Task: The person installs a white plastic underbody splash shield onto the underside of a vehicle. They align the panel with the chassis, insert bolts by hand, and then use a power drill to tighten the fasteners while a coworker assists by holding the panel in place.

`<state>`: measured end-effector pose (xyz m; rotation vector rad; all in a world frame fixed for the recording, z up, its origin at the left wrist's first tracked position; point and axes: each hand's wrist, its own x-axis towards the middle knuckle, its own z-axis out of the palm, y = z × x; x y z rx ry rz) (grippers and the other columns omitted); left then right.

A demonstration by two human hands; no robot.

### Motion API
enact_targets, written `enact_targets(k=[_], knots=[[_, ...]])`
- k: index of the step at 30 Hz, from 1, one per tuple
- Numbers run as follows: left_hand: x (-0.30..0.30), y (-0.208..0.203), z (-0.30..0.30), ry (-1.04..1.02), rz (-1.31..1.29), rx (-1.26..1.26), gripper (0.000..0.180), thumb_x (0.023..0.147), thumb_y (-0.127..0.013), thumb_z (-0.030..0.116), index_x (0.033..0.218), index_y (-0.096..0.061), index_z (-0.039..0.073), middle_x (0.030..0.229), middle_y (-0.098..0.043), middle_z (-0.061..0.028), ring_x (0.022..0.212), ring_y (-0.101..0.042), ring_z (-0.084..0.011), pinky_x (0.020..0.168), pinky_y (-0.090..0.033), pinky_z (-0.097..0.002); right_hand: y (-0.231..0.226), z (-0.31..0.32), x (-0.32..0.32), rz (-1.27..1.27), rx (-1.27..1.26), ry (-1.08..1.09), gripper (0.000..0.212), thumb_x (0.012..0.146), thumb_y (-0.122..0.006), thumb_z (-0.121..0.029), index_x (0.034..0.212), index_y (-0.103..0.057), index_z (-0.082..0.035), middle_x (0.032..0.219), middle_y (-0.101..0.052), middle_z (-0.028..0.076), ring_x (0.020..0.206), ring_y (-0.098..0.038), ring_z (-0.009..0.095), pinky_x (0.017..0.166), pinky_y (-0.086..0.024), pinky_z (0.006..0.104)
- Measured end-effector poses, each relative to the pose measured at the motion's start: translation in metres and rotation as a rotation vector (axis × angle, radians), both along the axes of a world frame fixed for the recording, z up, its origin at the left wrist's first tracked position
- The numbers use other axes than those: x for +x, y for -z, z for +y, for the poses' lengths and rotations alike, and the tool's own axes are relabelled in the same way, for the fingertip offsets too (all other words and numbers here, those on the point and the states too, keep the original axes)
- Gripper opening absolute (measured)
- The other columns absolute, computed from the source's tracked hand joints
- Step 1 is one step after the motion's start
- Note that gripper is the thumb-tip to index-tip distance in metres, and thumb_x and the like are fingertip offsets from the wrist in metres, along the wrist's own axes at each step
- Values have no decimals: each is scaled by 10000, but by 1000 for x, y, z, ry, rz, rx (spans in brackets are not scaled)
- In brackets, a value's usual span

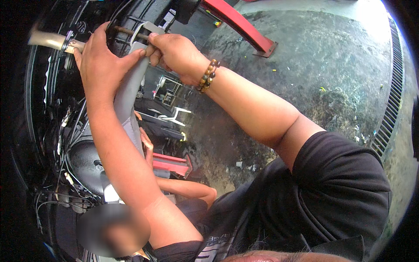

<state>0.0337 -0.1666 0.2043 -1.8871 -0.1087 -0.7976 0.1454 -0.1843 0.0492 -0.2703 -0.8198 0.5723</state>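
Between both hands (pixel 102 67) (pixel 176 54), brown rod (pixel 125 30)

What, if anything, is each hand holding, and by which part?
The right hand seems to pinch the rod by its right end. The left hand seems to touch the grey bar; whether it grips is unclear.

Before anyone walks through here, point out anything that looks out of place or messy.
The floor: dark, blotchy stains spread across it, and small pale scraps lie loose near the black shirt, like unswept litter. The grey bar by the left hand shows no clear damage.
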Motion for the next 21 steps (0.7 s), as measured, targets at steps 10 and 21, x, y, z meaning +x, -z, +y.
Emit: enact_targets(k=[10,21], knots=[[0,-5,-1,-3,26,12,919,617,-917,458,1390,-587,85,1301,-683,-149,1268,-608,-326,1208,-244,-565,0,17,-1,46,-84,324,468,1052,-573,-435,870,-661,-12,677,-600,21,553,-481,104,517,-402,273],[-1,-6,4,-27,29,19,922,666,-889,511,1424,-553,108,1340,-663,-163,1286,-592,-357,1206,-223,-603,5,4,-7,-9,-131,665,395,944,-738,-354,995,-686,35,766,-718,94,697,-683,158,651,-534,317]])
